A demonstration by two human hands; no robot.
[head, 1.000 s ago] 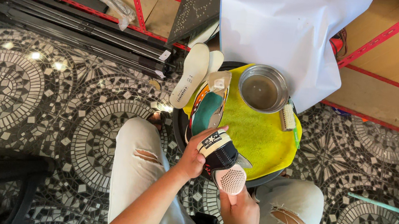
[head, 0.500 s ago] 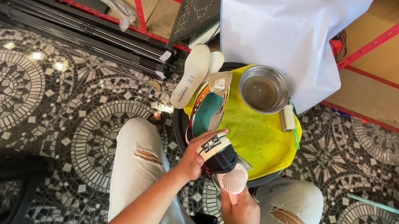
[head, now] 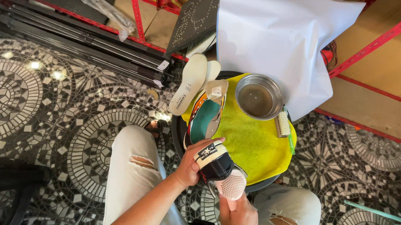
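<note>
The left hand [head: 193,160] is wrapped around a shoe [head: 214,165], fingers curled over its heel end and gripping tight; the right hand [head: 237,216] comes up from below and its fingers press on the pale toe end, so both hands are holding the shoe. The shoe is dark, nearly black, with a white strip at the back that has a dark mark on it; its toe is pinkish white and covered in tiny dots; it is tipped on its side. The shoe is held just in front of the yellow cloth [head: 251,140], over its near edge and above the person's knees in pale ripped trousers [head: 136,171].

On the yellow cloth, at its left side, lies a second shoe [head: 205,115], open side up, teal inside; at the far side of the cloth sits a round metal bowl [head: 258,97] with brownish water; just right of the bowl, on the cloth's right edge, lies a small brush [head: 282,124]. A white insole [head: 188,90] lies just left of the cloth, partly off it. Behind the cloth hangs a big white sheet [head: 278,30].

Compared with a second ago, the shoe has turned a little, and the dotted toe now points more to the right and down; the hands are in nearly the same place by the cloth.
</note>
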